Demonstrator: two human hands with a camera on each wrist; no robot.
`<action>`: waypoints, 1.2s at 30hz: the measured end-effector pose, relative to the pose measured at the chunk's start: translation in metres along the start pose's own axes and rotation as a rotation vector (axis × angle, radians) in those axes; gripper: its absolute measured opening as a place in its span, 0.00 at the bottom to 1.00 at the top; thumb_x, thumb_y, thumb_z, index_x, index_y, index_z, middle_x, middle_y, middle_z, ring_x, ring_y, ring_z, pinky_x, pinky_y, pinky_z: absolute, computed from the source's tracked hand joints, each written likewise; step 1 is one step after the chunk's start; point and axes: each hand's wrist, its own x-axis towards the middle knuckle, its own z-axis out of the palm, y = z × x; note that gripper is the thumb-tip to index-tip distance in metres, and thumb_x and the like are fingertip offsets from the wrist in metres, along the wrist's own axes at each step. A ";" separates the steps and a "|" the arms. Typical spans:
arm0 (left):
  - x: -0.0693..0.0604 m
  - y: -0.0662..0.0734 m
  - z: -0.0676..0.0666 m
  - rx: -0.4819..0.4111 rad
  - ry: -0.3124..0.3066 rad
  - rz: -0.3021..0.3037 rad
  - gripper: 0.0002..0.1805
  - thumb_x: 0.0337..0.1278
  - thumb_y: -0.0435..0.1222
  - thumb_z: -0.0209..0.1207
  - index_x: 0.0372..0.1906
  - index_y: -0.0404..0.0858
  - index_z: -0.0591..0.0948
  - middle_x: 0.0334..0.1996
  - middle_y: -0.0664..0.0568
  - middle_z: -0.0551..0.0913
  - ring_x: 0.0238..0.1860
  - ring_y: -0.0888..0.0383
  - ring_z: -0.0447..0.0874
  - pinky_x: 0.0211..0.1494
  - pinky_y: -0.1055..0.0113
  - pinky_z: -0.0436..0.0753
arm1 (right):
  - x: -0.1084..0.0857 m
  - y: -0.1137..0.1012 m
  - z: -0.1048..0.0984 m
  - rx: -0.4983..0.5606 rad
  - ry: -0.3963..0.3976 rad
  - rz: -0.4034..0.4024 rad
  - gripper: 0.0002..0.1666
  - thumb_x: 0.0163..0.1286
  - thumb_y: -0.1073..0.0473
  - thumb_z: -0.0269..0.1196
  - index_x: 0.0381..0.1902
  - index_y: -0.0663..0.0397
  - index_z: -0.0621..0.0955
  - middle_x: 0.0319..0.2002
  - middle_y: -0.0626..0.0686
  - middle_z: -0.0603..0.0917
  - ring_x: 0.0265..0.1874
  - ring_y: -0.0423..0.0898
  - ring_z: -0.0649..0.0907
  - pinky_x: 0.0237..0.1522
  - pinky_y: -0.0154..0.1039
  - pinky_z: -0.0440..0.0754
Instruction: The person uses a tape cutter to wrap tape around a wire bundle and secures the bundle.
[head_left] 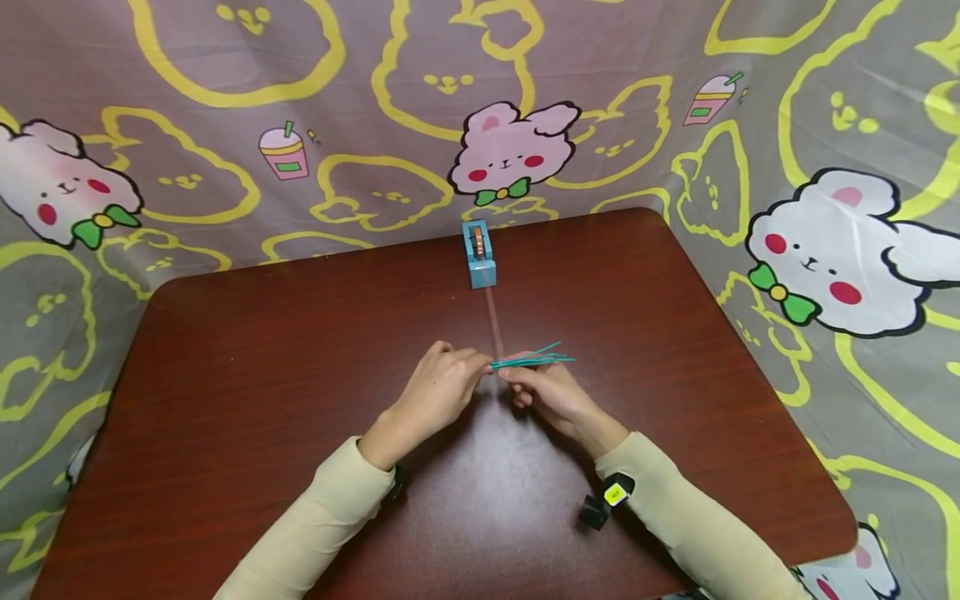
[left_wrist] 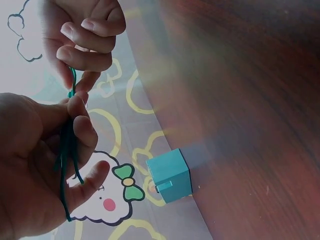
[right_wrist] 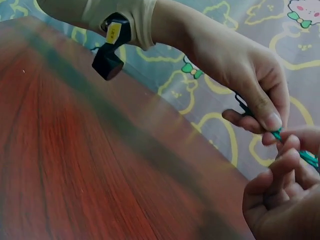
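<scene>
A thin bundle of green strings (head_left: 534, 361) is held between the two hands, above the table. My left hand (head_left: 442, 379) pinches its left end with fingertips and thumb. Close beside it, my right hand (head_left: 551, 392) pinches the bundle too, and the loose ends fan out to the right over that hand. In the left wrist view, the strings (left_wrist: 67, 150) hang across the palm of the right hand (left_wrist: 35, 160), below the left hand (left_wrist: 87, 40). The right wrist view has the left hand (right_wrist: 250, 75) touching fingertips with the right hand (right_wrist: 285, 200); fingers partly hide the strings.
A blue tape dispenser (head_left: 482, 273) with an orange-brown roll stands at the back of the dark wood table (head_left: 285, 358). A narrow pale streak leads from it toward the hands; tape or reflection, I cannot tell. Patterned curtain (head_left: 360, 133) encloses the back and sides.
</scene>
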 end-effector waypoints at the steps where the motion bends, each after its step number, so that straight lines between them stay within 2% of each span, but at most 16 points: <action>1: 0.000 0.000 0.000 -0.001 0.003 0.001 0.05 0.68 0.35 0.62 0.35 0.40 0.85 0.28 0.56 0.84 0.28 0.59 0.82 0.41 0.56 0.75 | 0.001 0.000 -0.002 -0.004 -0.020 -0.001 0.09 0.69 0.70 0.62 0.40 0.52 0.86 0.19 0.47 0.74 0.15 0.38 0.68 0.25 0.35 0.70; 5: 0.000 0.000 -0.001 0.001 0.010 0.005 0.04 0.68 0.34 0.63 0.36 0.39 0.86 0.28 0.55 0.85 0.28 0.59 0.83 0.42 0.56 0.75 | 0.007 -0.005 -0.021 -0.041 -0.169 0.026 0.13 0.71 0.69 0.61 0.50 0.52 0.85 0.29 0.49 0.82 0.19 0.40 0.72 0.29 0.36 0.74; 9: 0.001 -0.001 -0.003 0.025 0.017 0.010 0.03 0.67 0.33 0.64 0.37 0.38 0.86 0.27 0.55 0.84 0.28 0.59 0.82 0.42 0.56 0.75 | 0.024 -0.020 -0.051 -0.071 -0.329 0.128 0.17 0.73 0.66 0.61 0.59 0.59 0.81 0.36 0.53 0.84 0.25 0.43 0.78 0.34 0.37 0.78; 12: 0.001 -0.002 -0.004 0.041 0.027 0.017 0.03 0.66 0.33 0.64 0.36 0.39 0.85 0.25 0.56 0.82 0.27 0.59 0.81 0.41 0.57 0.75 | 0.043 -0.034 -0.073 -0.098 -0.381 0.237 0.19 0.78 0.56 0.59 0.59 0.63 0.80 0.38 0.56 0.84 0.28 0.44 0.80 0.34 0.38 0.81; 14: 0.001 -0.002 -0.005 0.047 0.035 0.024 0.04 0.66 0.33 0.64 0.34 0.39 0.85 0.24 0.56 0.81 0.26 0.59 0.80 0.41 0.57 0.75 | 0.055 -0.043 -0.081 -0.148 -0.408 0.308 0.25 0.80 0.48 0.54 0.56 0.65 0.81 0.40 0.60 0.85 0.29 0.45 0.81 0.33 0.38 0.82; 17: 0.001 -0.003 -0.004 0.054 0.043 0.039 0.04 0.66 0.34 0.64 0.33 0.40 0.84 0.24 0.57 0.81 0.26 0.59 0.81 0.40 0.57 0.75 | 0.072 -0.054 -0.084 -0.270 -0.508 0.396 0.36 0.82 0.39 0.45 0.54 0.68 0.81 0.42 0.63 0.85 0.30 0.47 0.83 0.32 0.40 0.83; 22: 0.001 -0.003 -0.004 0.048 0.039 0.052 0.03 0.66 0.33 0.65 0.35 0.39 0.86 0.25 0.56 0.82 0.26 0.59 0.81 0.41 0.57 0.75 | 0.089 -0.064 -0.076 -0.402 -0.769 0.484 0.47 0.81 0.35 0.40 0.55 0.81 0.75 0.40 0.63 0.86 0.32 0.52 0.86 0.32 0.43 0.85; 24: 0.001 -0.003 -0.004 0.050 0.031 0.056 0.03 0.66 0.33 0.64 0.35 0.39 0.86 0.26 0.56 0.82 0.26 0.59 0.81 0.41 0.57 0.75 | 0.092 -0.066 -0.073 -0.434 -0.851 0.507 0.46 0.82 0.36 0.40 0.55 0.82 0.75 0.38 0.62 0.87 0.32 0.52 0.87 0.32 0.44 0.85; 27: 0.001 -0.004 -0.002 0.064 0.022 0.063 0.03 0.66 0.33 0.64 0.36 0.39 0.86 0.25 0.56 0.82 0.27 0.59 0.81 0.42 0.58 0.74 | 0.094 -0.067 -0.069 -0.459 -0.934 0.533 0.39 0.82 0.41 0.45 0.51 0.77 0.80 0.35 0.61 0.88 0.31 0.52 0.88 0.32 0.45 0.86; 32: 0.001 -0.005 -0.001 0.079 0.028 0.067 0.02 0.64 0.33 0.66 0.35 0.40 0.86 0.25 0.56 0.82 0.27 0.60 0.81 0.41 0.59 0.74 | 0.094 -0.070 -0.063 -0.432 -0.991 0.552 0.24 0.80 0.52 0.51 0.48 0.69 0.84 0.30 0.60 0.88 0.28 0.50 0.87 0.30 0.45 0.86; 36: 0.001 -0.006 -0.002 0.082 0.023 0.066 0.02 0.64 0.33 0.66 0.35 0.40 0.86 0.25 0.56 0.82 0.28 0.61 0.81 0.41 0.59 0.74 | 0.094 -0.072 -0.059 -0.436 -1.003 0.555 0.22 0.81 0.57 0.50 0.47 0.73 0.82 0.28 0.58 0.87 0.26 0.49 0.87 0.29 0.44 0.86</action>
